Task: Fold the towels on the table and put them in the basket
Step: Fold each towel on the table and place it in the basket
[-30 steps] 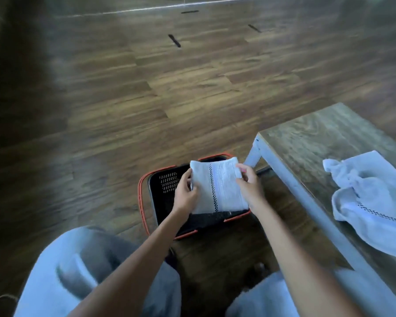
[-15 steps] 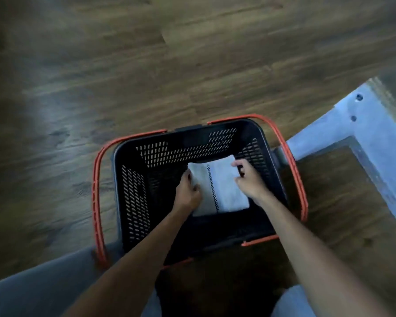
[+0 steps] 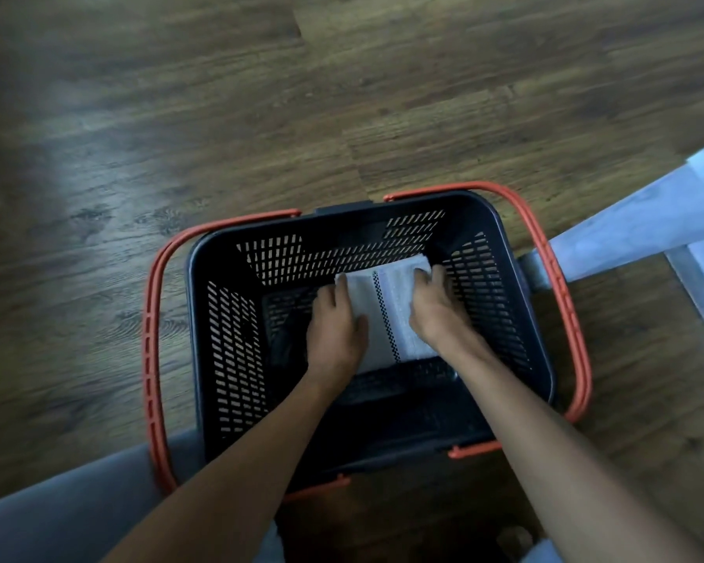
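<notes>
Black slotted basket (image 3: pixel 236 351) on wood floor (image 3: pixel 139 115); folded towel (image 3: pixel 387 319) inside, held at both sides.
Orange handles (image 3: pixel 151 359) hang outside the rim. At the towel's left edge the left hand (image 3: pixel 336 331) grips, thumb on top. Towel white, a compact rectangle, one dark checkered stripe down its middle; sits low toward the far right corner, contact with the bottom unclear. On its right edge the right hand (image 3: pixel 439 314) grips. Pale worktop leg (image 3: pixel 626 225) just beside the basket.
</notes>
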A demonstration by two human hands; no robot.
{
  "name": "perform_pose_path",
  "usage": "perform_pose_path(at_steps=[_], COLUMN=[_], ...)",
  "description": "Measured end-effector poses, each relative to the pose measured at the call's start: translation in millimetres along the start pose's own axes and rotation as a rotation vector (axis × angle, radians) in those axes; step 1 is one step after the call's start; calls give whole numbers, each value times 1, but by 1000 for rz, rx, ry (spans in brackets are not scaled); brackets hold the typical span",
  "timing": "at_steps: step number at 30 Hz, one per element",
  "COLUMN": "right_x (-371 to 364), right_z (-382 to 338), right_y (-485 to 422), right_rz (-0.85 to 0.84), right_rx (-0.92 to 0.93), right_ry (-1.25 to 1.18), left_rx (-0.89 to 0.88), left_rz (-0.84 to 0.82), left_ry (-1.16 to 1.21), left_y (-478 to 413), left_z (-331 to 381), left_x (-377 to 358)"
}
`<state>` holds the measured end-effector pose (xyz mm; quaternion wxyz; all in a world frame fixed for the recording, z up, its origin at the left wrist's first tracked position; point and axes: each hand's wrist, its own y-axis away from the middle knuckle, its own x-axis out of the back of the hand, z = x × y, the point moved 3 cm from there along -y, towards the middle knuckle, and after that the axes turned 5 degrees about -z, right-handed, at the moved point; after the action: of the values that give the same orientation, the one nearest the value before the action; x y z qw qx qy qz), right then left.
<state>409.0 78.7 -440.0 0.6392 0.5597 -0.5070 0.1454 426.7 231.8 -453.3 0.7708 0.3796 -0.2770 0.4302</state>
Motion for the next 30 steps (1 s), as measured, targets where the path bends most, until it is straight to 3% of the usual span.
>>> perform_pose_path(at_steps=[3, 7, 13, 18, 24, 30], right_x=[6, -3, 2, 35, 106, 199], right_z=[-18, -14, -11, -9, -5, 7], right_y=[5, 5, 13, 55, 137, 248], right_rz=[16, -90, -41, -30, 144, 330], right_rx=[122, 149, 190, 172, 131, 12], right_ry=[330, 520, 373, 201, 71, -158], left_rx=[-186, -202, -215, -246, -298, -456], left_rz=[-57, -278, -300, -203, -138, 25], left_ry=[-314, -539, -571, -616, -571, -469], left_y=[2, -12, -8, 12, 55, 131], left_z=[8, -8, -6, 22, 81, 172], left_x=[-3, -14, -6, 37, 119, 215])
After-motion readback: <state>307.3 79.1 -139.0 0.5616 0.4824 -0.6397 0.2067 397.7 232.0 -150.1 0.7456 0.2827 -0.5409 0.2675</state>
